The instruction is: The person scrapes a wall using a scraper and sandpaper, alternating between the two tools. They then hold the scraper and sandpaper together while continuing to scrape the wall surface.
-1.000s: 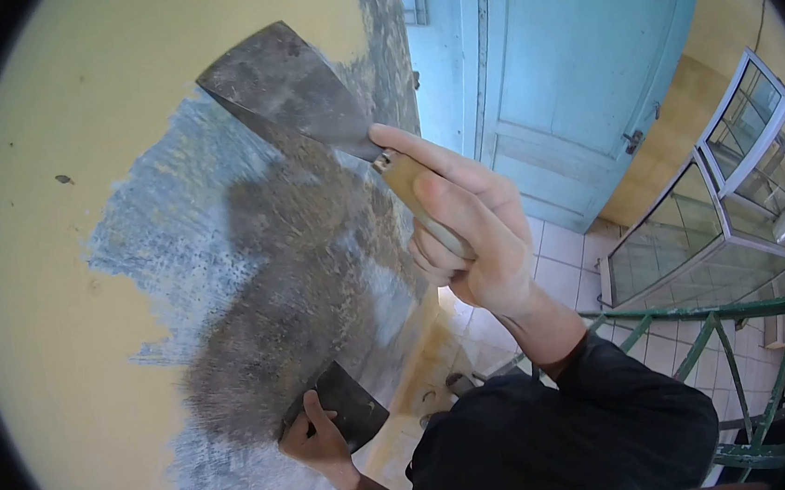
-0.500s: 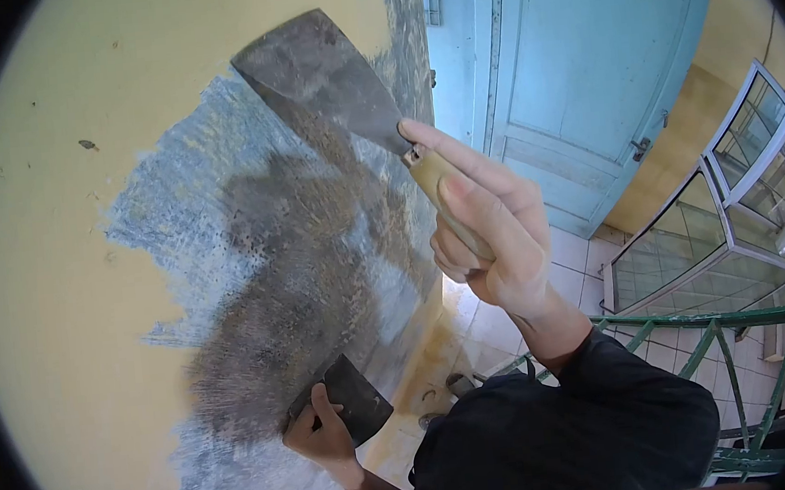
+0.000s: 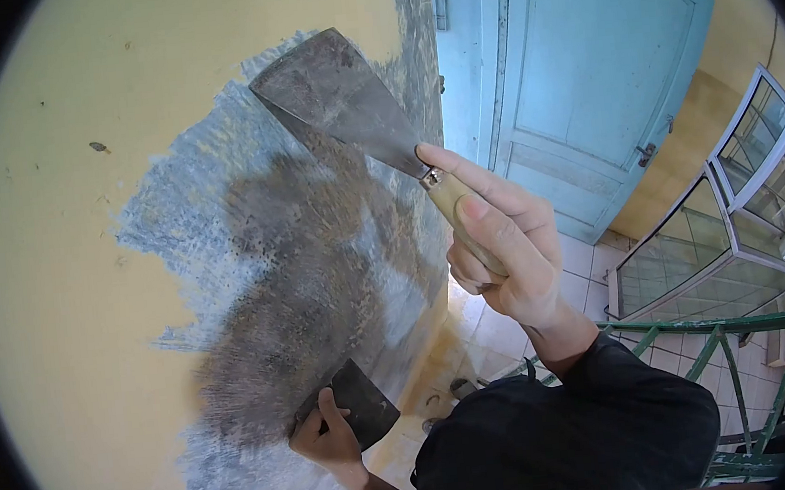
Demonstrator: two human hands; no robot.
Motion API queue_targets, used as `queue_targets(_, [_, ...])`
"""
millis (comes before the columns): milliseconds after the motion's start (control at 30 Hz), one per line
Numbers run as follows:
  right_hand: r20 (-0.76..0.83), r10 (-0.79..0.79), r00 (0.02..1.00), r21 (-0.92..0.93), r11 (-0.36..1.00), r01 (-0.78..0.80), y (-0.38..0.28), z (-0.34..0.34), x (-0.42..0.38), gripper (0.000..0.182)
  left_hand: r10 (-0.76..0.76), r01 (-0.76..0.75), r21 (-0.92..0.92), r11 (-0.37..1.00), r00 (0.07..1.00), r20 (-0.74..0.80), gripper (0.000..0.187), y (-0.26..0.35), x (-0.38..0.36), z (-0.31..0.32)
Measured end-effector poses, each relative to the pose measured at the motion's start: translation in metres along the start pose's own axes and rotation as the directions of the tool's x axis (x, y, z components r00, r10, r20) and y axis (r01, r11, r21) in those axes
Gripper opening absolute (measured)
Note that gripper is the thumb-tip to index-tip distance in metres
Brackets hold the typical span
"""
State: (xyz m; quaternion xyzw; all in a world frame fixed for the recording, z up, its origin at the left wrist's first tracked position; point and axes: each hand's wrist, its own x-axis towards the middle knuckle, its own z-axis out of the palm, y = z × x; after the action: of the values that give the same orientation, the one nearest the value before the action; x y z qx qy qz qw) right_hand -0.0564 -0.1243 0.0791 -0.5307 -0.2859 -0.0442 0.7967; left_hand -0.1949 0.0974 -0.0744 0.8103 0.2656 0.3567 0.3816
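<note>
My right hand (image 3: 508,235) grips the pale handle of a paint scraper (image 3: 338,100), its index finger stretched along the base of the wide grey blade. The blade's far edge lies against the wall (image 3: 71,301), near the upper border between yellow paint and the bared blue-grey patch (image 3: 200,182). Lower down, my left hand (image 3: 330,442) holds a dark, flat, rectangular plate (image 3: 369,406) close to the wall, thumb on top of it. Dark brownish, rough and partly speckled areas cover the middle of the patch.
A light blue door (image 3: 601,68) stands beyond the wall's corner. At right are a glass-paned metal-framed cabinet (image 3: 682,248) and a green metal railing (image 3: 670,325) close to my body. White floor tiles (image 3: 498,334) show below.
The scraper in my right hand has slid a little down the wall, and bared blue-grey surface now shows above its blade. My left hand keeps its hold on the dark plate. The view has shifted slightly.
</note>
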Motion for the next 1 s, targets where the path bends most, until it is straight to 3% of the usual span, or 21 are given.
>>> queue_targets(267, [-0.01,-0.027,1.0,0.009,1.0,0.028,-0.001,0.004,0.008,0.05,-0.049,0.049,-0.019,0.999,0.999,-0.004,0.037,-0.001,-0.002,0.003])
queue_targets(767, [0.046,-0.047,0.998,0.093,0.995,0.043,0.0,0.001,0.011,0.05,-0.001,0.001,-0.007,1.0,0.999,-0.032,0.039,0.005,-0.002,0.006])
queue_targets(867, [0.087,-0.03,0.996,-0.036,0.999,0.033,-0.006,-0.001,0.008,0.049,0.013,-0.013,0.008,1.0,1.0,-0.024,0.041,0.006,-0.001,0.004])
queue_targets(1000, [0.038,0.03,0.999,0.025,0.999,-0.031,0.0,-0.002,0.003,0.049,0.007,-0.006,0.018,1.0,0.999,-0.052,0.042,0.007,-0.001,0.006])
